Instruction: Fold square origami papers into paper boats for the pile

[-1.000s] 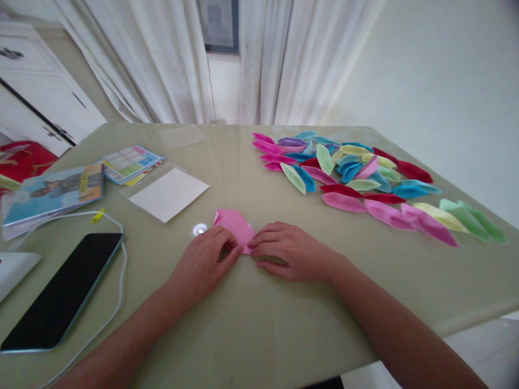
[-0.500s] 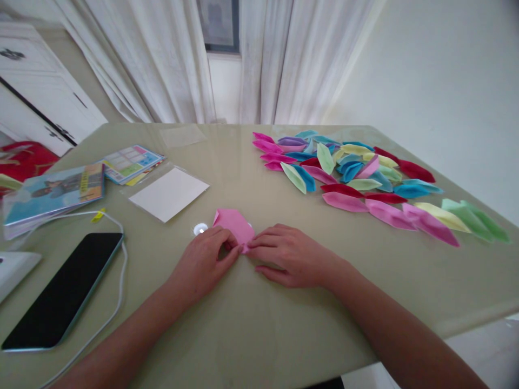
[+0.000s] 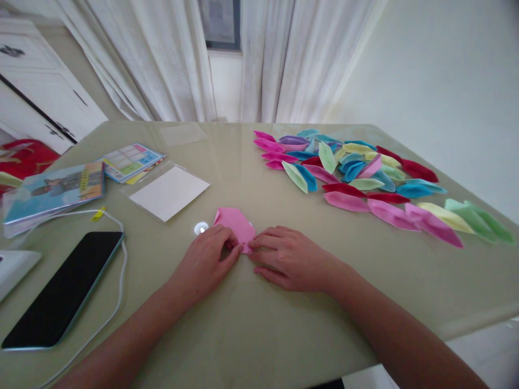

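Note:
A piece of pink paper with folded corners lies on the table between my hands. My left hand pinches its near left edge, thumb and index finger together. From the other side, the fingertips of my right hand press on the near right part of the paper; its fingers are stretched out and its thumb is apart from them. The paper's near end is partly covered by the fingertips. Just beyond my left hand a small white round thing shows on the tabletop.
Many folded coloured paper pieces spread over the right side of the table. To the left are a phone, a white cable, a picture booklet, printed cards and a white sheet in a clear sleeve.
Both hands stay almost where they were on the pink paper. The right fingertips and thumb have shifted very slightly; the whole view has moved a little.

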The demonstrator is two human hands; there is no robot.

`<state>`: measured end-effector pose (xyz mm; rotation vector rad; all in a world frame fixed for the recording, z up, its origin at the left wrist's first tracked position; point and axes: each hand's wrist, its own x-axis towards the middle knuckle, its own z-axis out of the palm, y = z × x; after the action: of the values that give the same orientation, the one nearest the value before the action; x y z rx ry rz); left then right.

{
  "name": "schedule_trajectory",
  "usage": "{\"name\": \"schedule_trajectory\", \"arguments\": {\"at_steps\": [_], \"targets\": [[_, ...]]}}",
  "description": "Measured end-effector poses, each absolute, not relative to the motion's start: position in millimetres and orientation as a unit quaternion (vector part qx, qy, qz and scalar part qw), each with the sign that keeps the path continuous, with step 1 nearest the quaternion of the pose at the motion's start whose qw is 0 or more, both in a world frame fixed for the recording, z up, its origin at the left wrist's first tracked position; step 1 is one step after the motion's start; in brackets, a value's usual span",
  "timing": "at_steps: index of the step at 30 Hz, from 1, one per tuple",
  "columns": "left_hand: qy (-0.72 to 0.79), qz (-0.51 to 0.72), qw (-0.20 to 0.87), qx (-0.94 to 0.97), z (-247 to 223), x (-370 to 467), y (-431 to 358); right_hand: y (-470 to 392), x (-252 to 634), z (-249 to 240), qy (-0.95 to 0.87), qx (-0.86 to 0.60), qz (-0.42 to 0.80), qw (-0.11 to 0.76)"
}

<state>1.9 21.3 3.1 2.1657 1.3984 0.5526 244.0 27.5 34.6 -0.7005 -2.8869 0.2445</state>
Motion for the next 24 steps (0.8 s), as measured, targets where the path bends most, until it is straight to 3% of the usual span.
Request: {"name": "schedule_trajectory", "arguments": {"at_steps": [24], "targets": [[0.494,0.236,0.304,0.78,4.0,-7.4,24.9,25.0,239.5,36.0,-0.958,-0.259,0.086,0.081]]}}
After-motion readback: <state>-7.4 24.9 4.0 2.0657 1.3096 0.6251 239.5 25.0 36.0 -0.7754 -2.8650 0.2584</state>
